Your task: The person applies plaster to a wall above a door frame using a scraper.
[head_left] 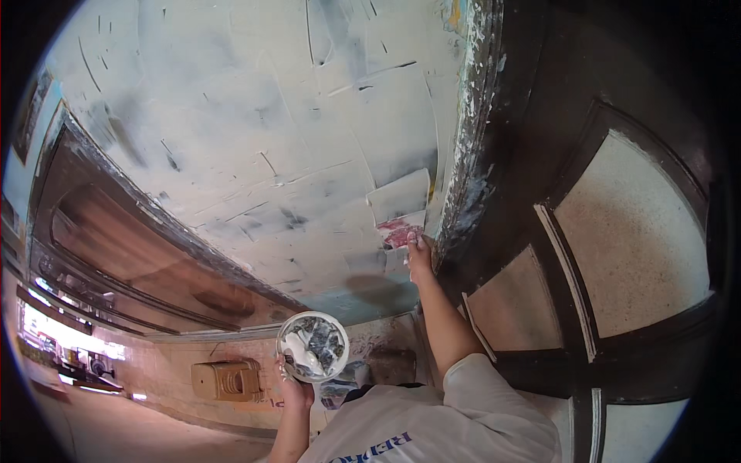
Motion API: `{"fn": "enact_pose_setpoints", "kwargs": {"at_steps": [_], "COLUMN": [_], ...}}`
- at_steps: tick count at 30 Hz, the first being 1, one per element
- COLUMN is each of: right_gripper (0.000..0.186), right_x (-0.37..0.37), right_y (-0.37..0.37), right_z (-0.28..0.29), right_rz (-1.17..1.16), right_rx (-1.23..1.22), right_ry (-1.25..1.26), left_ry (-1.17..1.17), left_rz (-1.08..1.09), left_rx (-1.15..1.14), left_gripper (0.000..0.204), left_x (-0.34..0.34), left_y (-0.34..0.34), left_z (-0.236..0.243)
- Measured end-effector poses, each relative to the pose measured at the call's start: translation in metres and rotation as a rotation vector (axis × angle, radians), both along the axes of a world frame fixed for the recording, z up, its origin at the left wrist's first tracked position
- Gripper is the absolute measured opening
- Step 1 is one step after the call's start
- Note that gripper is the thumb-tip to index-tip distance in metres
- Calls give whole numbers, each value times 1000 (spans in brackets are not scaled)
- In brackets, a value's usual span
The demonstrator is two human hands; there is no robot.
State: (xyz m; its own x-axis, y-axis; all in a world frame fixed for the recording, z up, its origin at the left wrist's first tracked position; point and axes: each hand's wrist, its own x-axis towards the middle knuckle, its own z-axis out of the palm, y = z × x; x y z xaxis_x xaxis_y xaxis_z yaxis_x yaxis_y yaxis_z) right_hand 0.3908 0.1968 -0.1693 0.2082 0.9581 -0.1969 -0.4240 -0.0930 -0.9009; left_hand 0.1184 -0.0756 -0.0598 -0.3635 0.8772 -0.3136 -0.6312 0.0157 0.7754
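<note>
In my right hand (419, 258) is a flat red scraper (400, 231) smeared with white, its face close against the wall (293, 116). The fingers close around its right end. Just above it lies a pale, straight-edged patch of filler (400, 197). My left hand (296, 392) grips a round tub (346, 349) low in front of me by its side. White filler paste (303, 353) sits inside, and grey smears coat the rest of the tub. White paste marks the fingers of both hands.
Dark panelled woodwork (525, 309) runs along the right, close to my right arm. A paint-spattered trim (471, 123) borders the wall there. A framed brown wooden panel (147, 239) stands at the left. Below it a tan plastic stool (226, 380) rests on the floor.
</note>
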Motion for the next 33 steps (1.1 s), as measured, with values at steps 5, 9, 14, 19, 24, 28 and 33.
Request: {"fn": "enact_pose_setpoints", "kwargs": {"at_steps": [5, 9, 14, 19, 24, 28, 33], "right_gripper": [36, 33, 31, 25, 29, 26, 30], "right_x": [15, 16, 12, -3, 4, 24, 26], "right_y": [-37, -67, -60, -23, -16, -20, -40], "right_z": [-21, -23, 52, 108, 75, 40, 12], "right_rz": [85, 153, 161, 93, 26, 49, 77], "right_rx": [-103, -43, 195, 384, 249, 189, 134], "right_ry": [26, 87, -51, -167, -97, -24, 54], "left_ry": [-14, -20, -67, -27, 25, 19, 16], "left_rz": [-32, -54, -75, -70, -70, -75, -62], "left_rx": [4, 9, 14, 42, 17, 16, 41], "left_gripper": [46, 44, 42, 40, 49, 49, 46], "left_x": [10, 13, 14, 16, 14, 15, 16], "left_y": [8, 12, 19, 22, 16, 12, 13], "left_z": [5, -1, -7, -7, -3, -1, 3]}}
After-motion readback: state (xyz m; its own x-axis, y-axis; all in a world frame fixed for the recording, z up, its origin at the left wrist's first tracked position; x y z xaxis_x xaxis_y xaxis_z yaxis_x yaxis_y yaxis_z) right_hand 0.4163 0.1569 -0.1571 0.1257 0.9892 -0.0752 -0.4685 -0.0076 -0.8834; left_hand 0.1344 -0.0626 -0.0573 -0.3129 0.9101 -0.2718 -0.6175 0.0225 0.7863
